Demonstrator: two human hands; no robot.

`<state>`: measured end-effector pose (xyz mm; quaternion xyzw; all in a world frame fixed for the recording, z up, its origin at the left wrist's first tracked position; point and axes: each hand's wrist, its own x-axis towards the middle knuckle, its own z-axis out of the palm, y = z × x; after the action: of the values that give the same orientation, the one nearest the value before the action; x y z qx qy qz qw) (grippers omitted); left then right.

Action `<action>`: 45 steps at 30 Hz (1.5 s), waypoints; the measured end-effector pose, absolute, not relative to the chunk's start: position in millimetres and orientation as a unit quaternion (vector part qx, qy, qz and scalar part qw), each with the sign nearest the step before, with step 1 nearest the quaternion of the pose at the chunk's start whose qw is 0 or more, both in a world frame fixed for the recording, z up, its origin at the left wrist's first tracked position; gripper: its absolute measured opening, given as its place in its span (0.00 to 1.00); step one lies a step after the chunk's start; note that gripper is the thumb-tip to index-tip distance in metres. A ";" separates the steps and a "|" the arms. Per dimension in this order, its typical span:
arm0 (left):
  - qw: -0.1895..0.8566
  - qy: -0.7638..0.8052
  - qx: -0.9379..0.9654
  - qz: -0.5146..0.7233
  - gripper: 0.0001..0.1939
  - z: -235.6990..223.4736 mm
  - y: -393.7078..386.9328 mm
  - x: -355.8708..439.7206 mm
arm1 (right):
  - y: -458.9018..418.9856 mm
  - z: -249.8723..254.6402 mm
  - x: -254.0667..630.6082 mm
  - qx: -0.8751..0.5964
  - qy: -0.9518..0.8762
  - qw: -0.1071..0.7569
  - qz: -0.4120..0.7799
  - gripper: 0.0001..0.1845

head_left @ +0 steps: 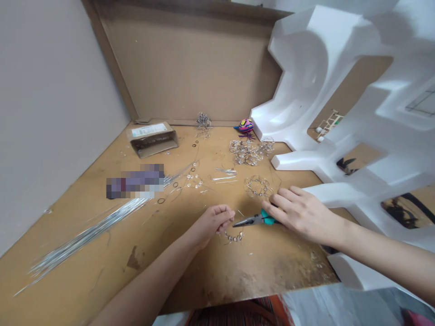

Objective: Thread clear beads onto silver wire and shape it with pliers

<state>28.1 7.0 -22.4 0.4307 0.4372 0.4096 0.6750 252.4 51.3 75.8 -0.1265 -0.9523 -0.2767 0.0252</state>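
My left hand [217, 219] is closed in a pinch on a beaded wire ring [234, 237], whose clear beads hang just below the fingertips. My right hand [295, 213] is wrapped around teal-handled needle-nose pliers [249, 220]. Their jaws point left, close to my left fingertips and above the beads; whether the tips touch the wire I cannot tell. Beyond my right fingers lies another beaded wire ring [258, 186] with loose wire ends. A third ring with clear beads [195, 181] rests on the table farther left.
A bundle of straight wires [112, 222] stretches across the left side. Short cut wires [224, 174] lie mid-table. Behind are a pile of beaded wire pieces [249, 151], a tangle of wire [204, 121], a colourful object [246, 126] and a cardboard box [152, 139]. A white moulded frame [302, 160] borders the right.
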 end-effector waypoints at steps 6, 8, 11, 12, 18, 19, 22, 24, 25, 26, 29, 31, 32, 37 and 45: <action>0.679 0.436 0.433 0.402 0.13 -22.3 6.5 27.7 | 51.6 76.2 252.4 -0.123 -0.953 0.031 -0.276 0.15; 0.680 0.435 0.434 0.400 0.13 -22.2 6.6 27.8 | 51.6 76.4 252.5 -0.122 -0.953 0.032 -0.275 0.15; 0.678 0.436 0.436 0.399 0.13 -21.4 7.1 28.3 | 50.8 77.1 252.1 -0.120 -0.955 0.034 -0.271 0.14; 0.675 0.439 0.438 0.400 0.13 -21.0 7.1 28.7 | 50.1 77.6 251.7 -0.123 -0.956 0.033 -0.266 0.14; 0.512 0.502 0.538 0.444 0.12 -17.3 0.3 33.7 | 44.2 83.0 248.2 -0.256 -0.960 -0.041 -0.109 0.08; 0.445 0.509 0.585 0.448 0.12 -16.3 -1.8 34.3 | 43.8 83.7 248.4 -0.288 -0.954 -0.065 -0.061 0.06; 0.243 0.485 0.726 0.424 0.12 -13.4 -6.0 34.2 | 43.9 83.5 250.0 -0.352 -0.924 -0.129 0.079 0.03; 0.172 0.469 0.770 0.397 0.12 -12.1 -5.9 32.6 | 43.9 81.8 250.2 -0.372 -0.909 -0.137 0.129 0.02; 0.158 0.472 0.777 0.386 0.12 -11.8 -5.2 31.7 | 43.5 80.9 249.6 -0.378 -0.906 -0.131 0.134 0.03; 0.154 0.479 0.777 0.377 0.12 -11.9 -4.2 30.8 | 42.8 80.3 248.5 -0.383 -0.907 -0.121 0.129 0.04; 0.170 0.508 0.760 0.369 0.12 -13.9 -0.8 28.4 | 39.4 79.6 244.6 -0.389 -0.912 -0.089 0.094 0.08; 0.204 0.522 0.730 0.391 0.12 -15.9 1.1 27.3 | 37.7 77.7 244.7 -0.398 -0.909 -0.085 0.091 0.09; 0.229 0.528 0.708 0.408 0.12 -16.6 2.0 26.8 | 37.3 75.2 246.3 -0.406 -0.905 -0.089 0.093 0.09; 0.399 0.524 0.584 0.474 0.11 -16.7 5.3 25.7 | 41.4 40.8 263.7 -0.460 -0.883 -0.089 0.036 0.13; 0.442 0.514 0.537 0.501 0.12 -17.9 7.4 24.5 | 43.8 -7.5 260.1 -0.443 -0.894 0.009 -0.068 0.14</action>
<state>24.5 7.4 -17.9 0.5372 0.5145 0.5012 0.4421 260.1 43.8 -7.5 -0.4432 -0.8938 -0.0684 0.0087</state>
